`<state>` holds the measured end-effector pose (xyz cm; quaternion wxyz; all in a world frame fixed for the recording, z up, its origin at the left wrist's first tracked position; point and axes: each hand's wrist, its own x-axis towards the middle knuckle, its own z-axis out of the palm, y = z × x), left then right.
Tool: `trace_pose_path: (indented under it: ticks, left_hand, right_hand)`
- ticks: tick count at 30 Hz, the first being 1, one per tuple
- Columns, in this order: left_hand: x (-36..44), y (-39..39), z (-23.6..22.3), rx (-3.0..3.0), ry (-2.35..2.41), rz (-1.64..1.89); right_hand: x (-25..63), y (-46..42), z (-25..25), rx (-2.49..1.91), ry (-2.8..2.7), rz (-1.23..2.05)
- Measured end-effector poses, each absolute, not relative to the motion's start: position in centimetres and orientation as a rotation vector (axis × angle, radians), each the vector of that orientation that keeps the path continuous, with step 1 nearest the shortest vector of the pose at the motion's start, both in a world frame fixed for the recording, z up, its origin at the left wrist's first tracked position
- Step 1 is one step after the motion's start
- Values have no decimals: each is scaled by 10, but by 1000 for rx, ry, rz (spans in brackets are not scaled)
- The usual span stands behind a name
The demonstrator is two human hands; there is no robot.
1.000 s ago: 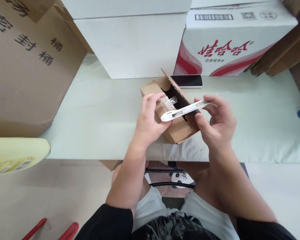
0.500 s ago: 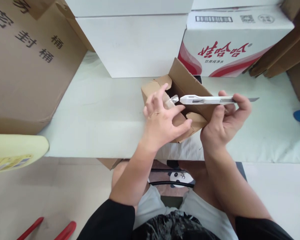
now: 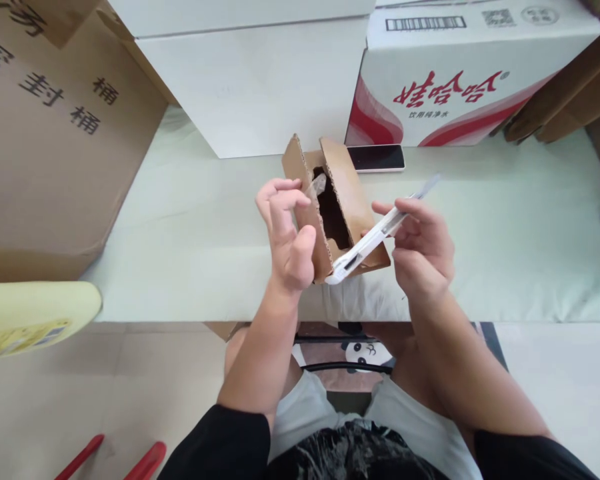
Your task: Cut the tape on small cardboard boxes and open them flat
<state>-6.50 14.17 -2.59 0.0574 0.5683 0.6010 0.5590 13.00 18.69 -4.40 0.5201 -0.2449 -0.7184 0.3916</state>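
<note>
A small brown cardboard box (image 3: 353, 193) stands on the covered surface with its top flaps raised around a dark opening. My left hand (image 3: 290, 233) is at the box's left flap, its fingers bent and apart; whether the fingertips touch the flap I cannot tell. A piece of clear plastic or tape (image 3: 319, 185) shows at the opening, close to those fingertips. In my right hand (image 3: 423, 243) is a white utility knife (image 3: 367, 247), held slantwise over the box's right side. Its blade points up and away to the right, and its handle end lies over the box's near corner.
Behind the box lies a phone (image 3: 377, 158) with a dark screen. White cartons (image 3: 260, 100) and a red-and-white carton (image 3: 450, 100) line the back. A big brown carton (image 3: 55, 167) stands left, near a pale yellow object (image 3: 35, 313). Red bars (image 3: 145, 460) show at the lower left.
My left hand has drawn back left from the box opening. The knife has turned to a slant, with my right hand lower and further left. The box has turned and its flaps stand closer together.
</note>
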Motion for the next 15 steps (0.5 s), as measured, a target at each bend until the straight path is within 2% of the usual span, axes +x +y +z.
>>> trace_pose_path:
  ticks: [2, 6, 10, 13, 15]
  left_hand:
    - [-66, 142, -26, 1759, 1701, 1685]
    - [-68, 139, -17, 1860, 1727, 1392]
    - [-68, 138, -10, 1867, 1726, 1331]
    - [-68, 139, -8, 1929, 1721, 1197]
    - [-69, 140, -6, 1975, 1734, 1102]
  right_hand:
    - [128, 184, -39, -640, -1770, 906]
    - [122, 179, -24, -742, -1926, 724]
    - [118, 178, -11, -811, -2108, 515]
    - [119, 178, -10, -779, -2160, 522]
    - [121, 178, -12, -761, -2127, 645]
